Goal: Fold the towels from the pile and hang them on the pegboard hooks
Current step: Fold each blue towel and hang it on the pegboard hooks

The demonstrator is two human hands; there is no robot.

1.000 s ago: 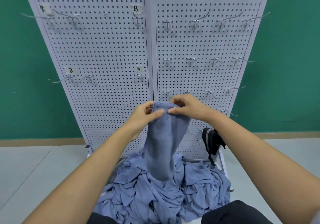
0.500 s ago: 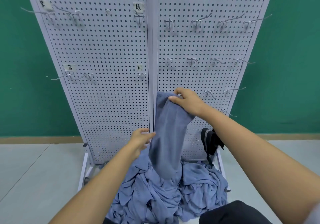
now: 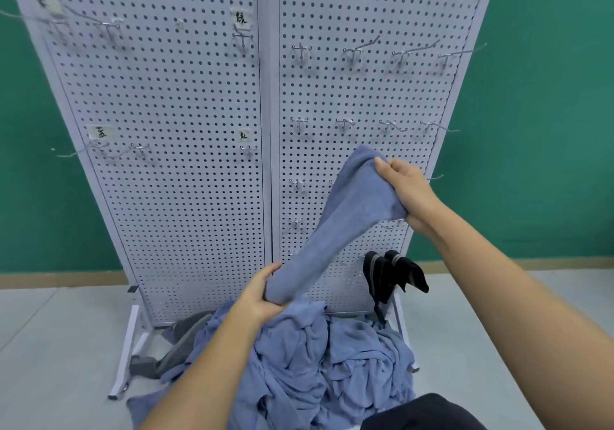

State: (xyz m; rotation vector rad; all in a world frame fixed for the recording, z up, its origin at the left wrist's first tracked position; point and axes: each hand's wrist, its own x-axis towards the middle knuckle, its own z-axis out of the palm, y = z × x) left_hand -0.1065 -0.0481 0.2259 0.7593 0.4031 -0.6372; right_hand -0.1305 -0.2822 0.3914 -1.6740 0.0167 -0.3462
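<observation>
Towel duty at a white pegboard: a person draws one blue-grey towel out on a slant between both hands, clear above the crumpled pile of matching cloth lying on the floor at the board's foot. The right hand, raised in front of the right panel, has fingers and thumb curled round the bunched upper end. The left hand, low and just above the pile, grips the lower end the same way. Pulling the two ends apart appears meant to straighten and smooth the narrow strip, so that it can be doubled over and draped neatly. Rows of wire hooks jut from the board just behind the raised end. All those in view are bare of towels, which suggests the job is at an early stage. A black strapped item hangs low on the right panel, beside the pile. Small handwritten labels mark some hooks on the left panel.
</observation>
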